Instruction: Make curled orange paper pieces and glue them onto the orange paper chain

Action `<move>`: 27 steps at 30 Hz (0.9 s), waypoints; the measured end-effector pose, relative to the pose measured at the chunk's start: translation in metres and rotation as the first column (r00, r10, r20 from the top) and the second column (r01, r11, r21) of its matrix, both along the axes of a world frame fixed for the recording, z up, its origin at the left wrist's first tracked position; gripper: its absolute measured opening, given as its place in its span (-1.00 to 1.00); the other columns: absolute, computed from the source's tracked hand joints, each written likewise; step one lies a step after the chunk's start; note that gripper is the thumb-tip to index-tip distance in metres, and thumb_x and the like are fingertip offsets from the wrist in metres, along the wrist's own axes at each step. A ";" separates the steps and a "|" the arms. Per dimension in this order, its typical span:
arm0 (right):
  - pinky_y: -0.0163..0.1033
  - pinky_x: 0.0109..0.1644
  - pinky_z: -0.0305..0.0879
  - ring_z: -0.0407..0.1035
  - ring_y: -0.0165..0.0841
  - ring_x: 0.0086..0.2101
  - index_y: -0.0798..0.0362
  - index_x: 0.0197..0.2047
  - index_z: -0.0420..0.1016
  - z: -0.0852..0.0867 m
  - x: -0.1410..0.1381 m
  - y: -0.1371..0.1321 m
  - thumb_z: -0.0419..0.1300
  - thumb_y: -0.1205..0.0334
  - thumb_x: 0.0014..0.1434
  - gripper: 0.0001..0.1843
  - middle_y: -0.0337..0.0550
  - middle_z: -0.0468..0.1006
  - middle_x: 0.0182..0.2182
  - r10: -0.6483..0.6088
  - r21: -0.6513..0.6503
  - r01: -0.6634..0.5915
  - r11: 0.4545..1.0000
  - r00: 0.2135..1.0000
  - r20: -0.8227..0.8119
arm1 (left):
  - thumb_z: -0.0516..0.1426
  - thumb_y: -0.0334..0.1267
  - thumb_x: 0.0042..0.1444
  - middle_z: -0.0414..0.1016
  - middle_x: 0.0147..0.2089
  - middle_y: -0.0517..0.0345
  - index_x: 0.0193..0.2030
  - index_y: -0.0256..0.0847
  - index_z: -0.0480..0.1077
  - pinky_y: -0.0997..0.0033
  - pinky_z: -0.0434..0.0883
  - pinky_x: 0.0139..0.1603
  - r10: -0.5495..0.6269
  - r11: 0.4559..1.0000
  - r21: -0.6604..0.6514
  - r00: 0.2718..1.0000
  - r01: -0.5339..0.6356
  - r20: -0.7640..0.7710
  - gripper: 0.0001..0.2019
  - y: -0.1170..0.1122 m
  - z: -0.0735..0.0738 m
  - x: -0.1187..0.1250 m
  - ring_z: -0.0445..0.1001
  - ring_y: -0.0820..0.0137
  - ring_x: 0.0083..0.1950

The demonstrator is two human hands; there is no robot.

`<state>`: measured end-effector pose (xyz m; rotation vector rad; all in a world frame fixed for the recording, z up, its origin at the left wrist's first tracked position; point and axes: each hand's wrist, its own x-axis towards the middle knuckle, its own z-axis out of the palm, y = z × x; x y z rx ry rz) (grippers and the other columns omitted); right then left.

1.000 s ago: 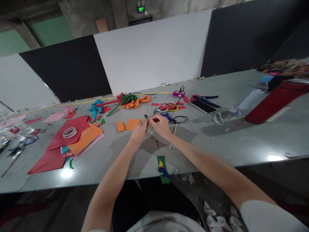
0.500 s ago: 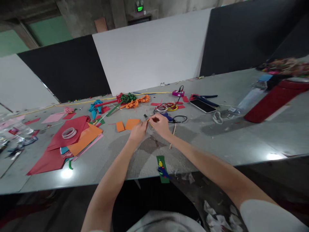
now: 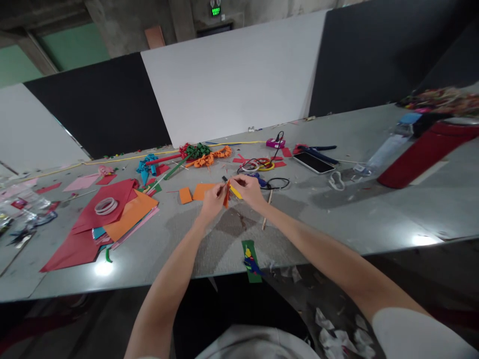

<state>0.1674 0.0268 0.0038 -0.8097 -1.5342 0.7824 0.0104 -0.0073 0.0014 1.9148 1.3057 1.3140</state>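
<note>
Orange paper piece (image 3: 226,195) is pinched between 2 bare hands near the middle of the head view, held above the grey surface (image 3: 292,229) and seen nearly edge-on, its lower corner pointing down at 6 o'clock. Directions run from this piece, with 12 o'clock away from the person. The left hand (image 3: 214,198), at 8 o'clock, has its fingers drawn together on the paper. The right hand (image 3: 247,189), at 3 o'clock, is curled, with thumb and fingertips closed on the paper's upper edge. Under its fingers shows a yellow object (image 3: 236,193); whether the hand grips that too, I cannot tell.

At 9 o'clock, near the left hand, lie a small orange card (image 3: 185,195) and a larger orange sheet (image 3: 202,191), the latter partly hidden by the fingers. Farther along 9 o'clock, white tape rolls (image 3: 106,206) rest on red paper (image 3: 88,219). Green paper flowers (image 3: 198,151) and orange paper flowers (image 3: 205,160) sit at 11 o'clock, blue ones toward 10. A blue tool (image 3: 258,179) is at 2 o'clock, just beyond the right hand, and a wooden stick (image 3: 267,212) at 4. Green paper (image 3: 248,245) bearing a small blue-and-yellow shape (image 3: 251,262) lies at 5 o'clock, by the near edge. A phone (image 3: 313,162) lies at 2 o'clock, farther out; a red flask (image 3: 419,157) is well apart at 3.
</note>
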 end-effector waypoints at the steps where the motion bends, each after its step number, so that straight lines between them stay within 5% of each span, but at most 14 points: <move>1: -0.23 -0.28 0.34 0.45 -0.31 -0.41 0.08 -0.34 0.61 0.000 0.000 0.001 0.27 0.00 0.16 -0.70 -0.12 0.63 -0.41 0.021 -0.012 -0.021 1.000 1.000 0.000 | 0.02 -0.03 0.37 0.51 -0.42 0.13 -0.22 -0.25 0.48 0.50 0.32 -0.37 -0.009 1.000 -0.021 1.000 0.010 0.026 -0.65 0.000 0.000 0.000 0.43 0.45 -0.42; 9: -0.21 -0.23 0.38 0.48 -0.27 -0.35 0.08 -0.29 0.65 0.000 0.002 0.004 0.30 -0.08 0.15 -0.64 -0.09 0.67 -0.35 0.099 -0.022 -0.098 0.995 0.995 0.018 | 0.01 -0.05 0.37 0.47 -0.44 0.15 -0.31 -0.23 0.44 0.48 0.32 -0.36 0.017 0.999 -0.034 0.999 -0.016 0.033 -0.65 -0.002 0.005 0.001 0.40 0.45 -0.42; 18: -0.23 -0.27 0.36 0.49 -0.27 -0.33 0.07 -0.28 0.66 0.000 0.003 0.005 0.27 -0.05 0.17 -0.66 -0.09 0.66 -0.33 0.133 -0.035 -0.133 0.990 0.991 0.009 | 0.10 -0.09 0.32 0.50 -0.41 0.16 -0.19 -0.21 0.45 0.46 0.31 -0.32 0.076 0.992 0.107 0.994 -0.066 -0.085 -0.76 -0.005 0.007 -0.001 0.42 0.43 -0.40; 27: -0.24 -0.29 0.34 0.46 -0.31 -0.38 0.06 -0.29 0.66 -0.002 0.003 0.005 0.27 -0.07 0.18 -0.65 -0.13 0.65 -0.38 0.102 -0.011 -0.102 0.995 0.995 0.017 | 0.07 -0.22 0.37 0.62 -0.10 -0.06 0.00 -0.16 0.43 0.33 0.48 -0.10 0.207 0.950 0.285 0.939 -0.126 -0.275 -0.83 -0.003 -0.004 -0.005 0.60 0.29 -0.10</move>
